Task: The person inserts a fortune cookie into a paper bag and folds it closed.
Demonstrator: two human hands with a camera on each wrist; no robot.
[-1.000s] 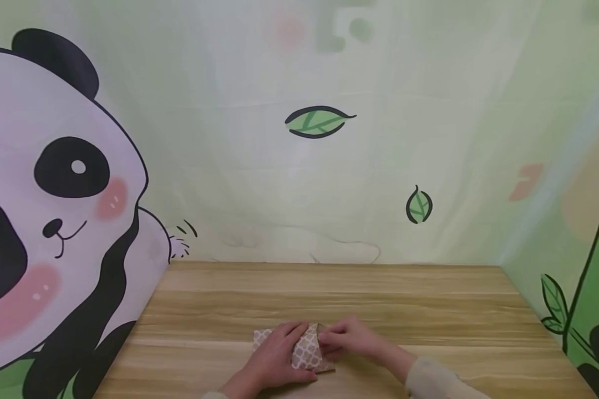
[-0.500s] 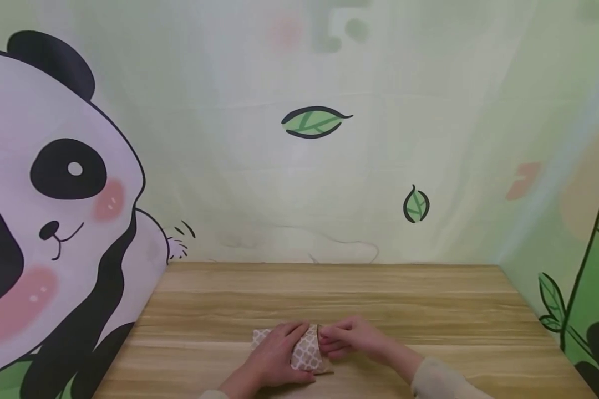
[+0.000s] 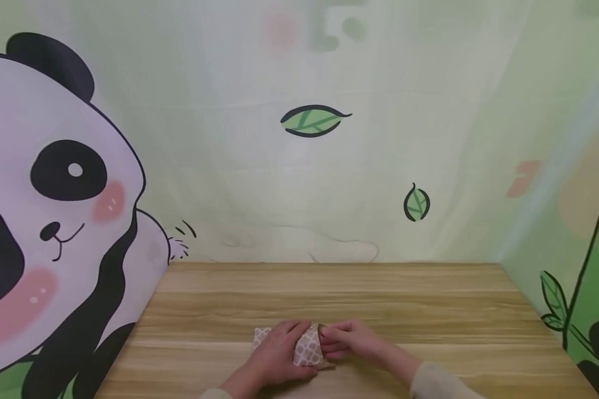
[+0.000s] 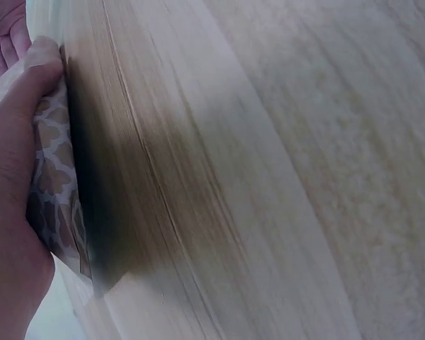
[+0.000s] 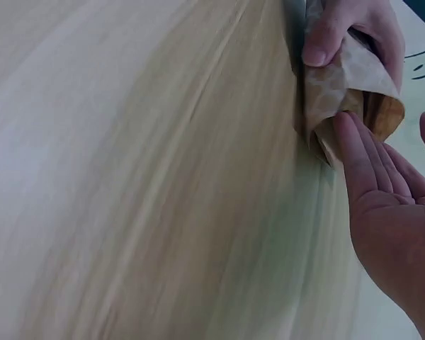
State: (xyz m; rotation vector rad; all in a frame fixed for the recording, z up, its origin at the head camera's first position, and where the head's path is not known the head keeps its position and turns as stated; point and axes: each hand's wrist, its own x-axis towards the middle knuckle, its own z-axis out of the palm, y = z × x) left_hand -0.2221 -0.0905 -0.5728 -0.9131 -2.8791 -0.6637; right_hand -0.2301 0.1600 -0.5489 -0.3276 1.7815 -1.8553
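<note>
A small paper bag [image 3: 308,348] with a white lattice pattern on tan lies on its side on the wooden table, its mouth towards the right. My left hand [image 3: 278,354] grips it from above, thumb on the near side and fingers over the far side. In the right wrist view the mouth gapes, showing the plain brown inside [image 5: 386,113]. The fingers of my right hand [image 5: 386,205] are fairly straight, their tips at and partly inside the mouth, with the thumb held apart. Whatever lies deeper in the bag is hidden.
The wooden table [image 3: 219,299] extends behind and to both sides of the hands. A pale green backdrop [image 3: 229,166] with a printed panda [image 3: 80,233] and leaves stands along its back and sides.
Both hands stay almost where they were. The bag's near lower corner at the mouth shifts slightly as the right fingertips work there; the camera view drifts a little.
</note>
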